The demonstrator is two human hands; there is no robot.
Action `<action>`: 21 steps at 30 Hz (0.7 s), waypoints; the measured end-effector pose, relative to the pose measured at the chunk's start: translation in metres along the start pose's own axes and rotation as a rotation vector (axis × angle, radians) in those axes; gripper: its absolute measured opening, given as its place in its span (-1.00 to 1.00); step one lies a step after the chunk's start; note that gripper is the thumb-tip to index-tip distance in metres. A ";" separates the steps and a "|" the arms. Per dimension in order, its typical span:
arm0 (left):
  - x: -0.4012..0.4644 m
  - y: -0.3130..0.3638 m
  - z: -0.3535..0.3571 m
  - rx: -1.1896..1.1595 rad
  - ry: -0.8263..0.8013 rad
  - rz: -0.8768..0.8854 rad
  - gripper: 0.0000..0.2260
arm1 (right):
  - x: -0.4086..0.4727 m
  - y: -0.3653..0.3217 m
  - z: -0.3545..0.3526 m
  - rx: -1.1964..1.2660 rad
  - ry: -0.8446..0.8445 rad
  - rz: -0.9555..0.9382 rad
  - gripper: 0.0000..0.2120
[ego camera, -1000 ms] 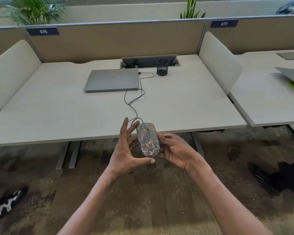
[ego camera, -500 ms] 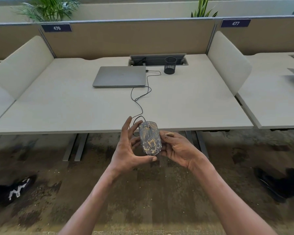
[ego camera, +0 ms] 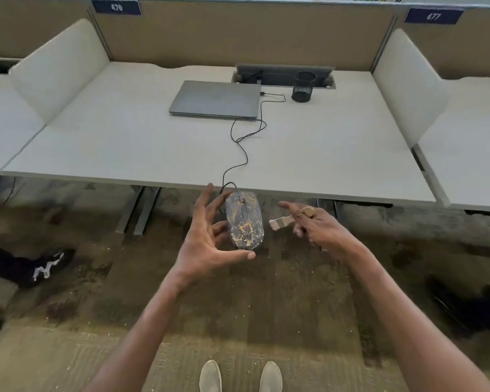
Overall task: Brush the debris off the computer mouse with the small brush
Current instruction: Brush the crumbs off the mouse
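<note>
A person is standing at the near edge of a pale desk [ego camera: 125,142], looking down at both bare hands held out over the carpet. The left hand [ego camera: 207,244] is gripping a wired computer mouse [ego camera: 245,220], thumb under its near end and fingers spread behind its left side; the fingers are partly hidden by the mouse body. The mouse is dark and blotched with yellowish debris, hanging just in front of the desk edge. Its black cable [ego camera: 245,142] is looping away across the desk to a closed grey laptop [ego camera: 215,99] at the far side. The right hand [ego camera: 314,224], just right of the mouse and not touching it, is holding a small brush [ego camera: 279,222] with its pale bristles pointing towards the mouse; most of the handle is hidden inside the loosely curled fingers, and motion blur is softening the hand. A black mesh pen cup [ego camera: 303,86] is sitting right of the laptop. Two shoe tips [ego camera: 239,376] are being cut off by the bottom edge.
</note>
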State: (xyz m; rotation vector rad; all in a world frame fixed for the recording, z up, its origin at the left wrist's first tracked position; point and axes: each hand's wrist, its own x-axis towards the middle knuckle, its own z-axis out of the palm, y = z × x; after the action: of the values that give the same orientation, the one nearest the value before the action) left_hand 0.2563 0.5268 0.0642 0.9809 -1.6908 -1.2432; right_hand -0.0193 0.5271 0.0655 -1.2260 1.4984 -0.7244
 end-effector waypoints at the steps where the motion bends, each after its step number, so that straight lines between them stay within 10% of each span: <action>1: -0.005 -0.002 0.000 -0.011 -0.005 -0.012 0.18 | -0.003 0.001 -0.002 -0.062 0.018 -0.021 -0.62; 21: -0.051 -0.058 -0.057 -0.020 -0.286 -0.162 0.24 | -0.100 -0.038 0.068 0.022 0.609 -0.265 -0.91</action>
State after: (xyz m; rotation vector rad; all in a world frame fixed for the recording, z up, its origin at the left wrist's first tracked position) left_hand 0.3358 0.5412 0.0108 0.9803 -1.8394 -1.5654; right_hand 0.0534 0.6196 0.1125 -1.2633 1.8169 -1.3790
